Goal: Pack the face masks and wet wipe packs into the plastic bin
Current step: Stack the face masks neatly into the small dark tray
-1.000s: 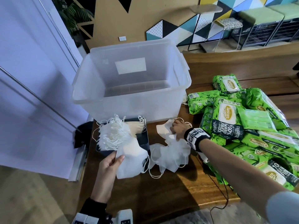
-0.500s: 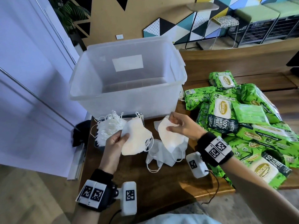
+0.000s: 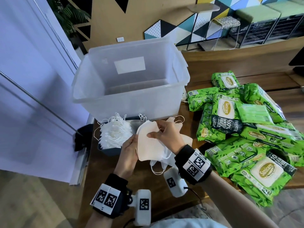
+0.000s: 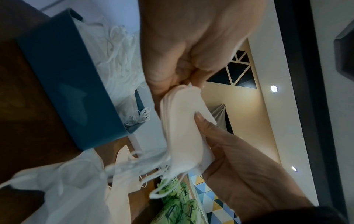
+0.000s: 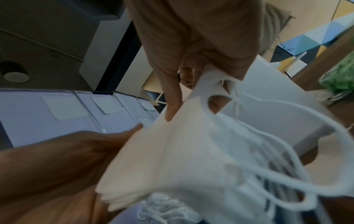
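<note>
Both hands hold one stack of pale face masks just above the table, in front of the clear plastic bin. My left hand grips the stack's left edge. My right hand pinches its top, thumb on the front face. Ear loops dangle below. More white masks fill a dark blue box, and a few loose masks lie under my right wrist. Green wet wipe packs are heaped at the right. The bin looks empty.
The wooden table ends close to me and at the left, where a white door panel stands. A black object sits at the table's left edge. A cable trails from my right wrist camera.
Each hand held its own masks apart a moment ago. The right hand has brought its masks over onto the left hand's stack, and both hands now hold one joined stack.
</note>
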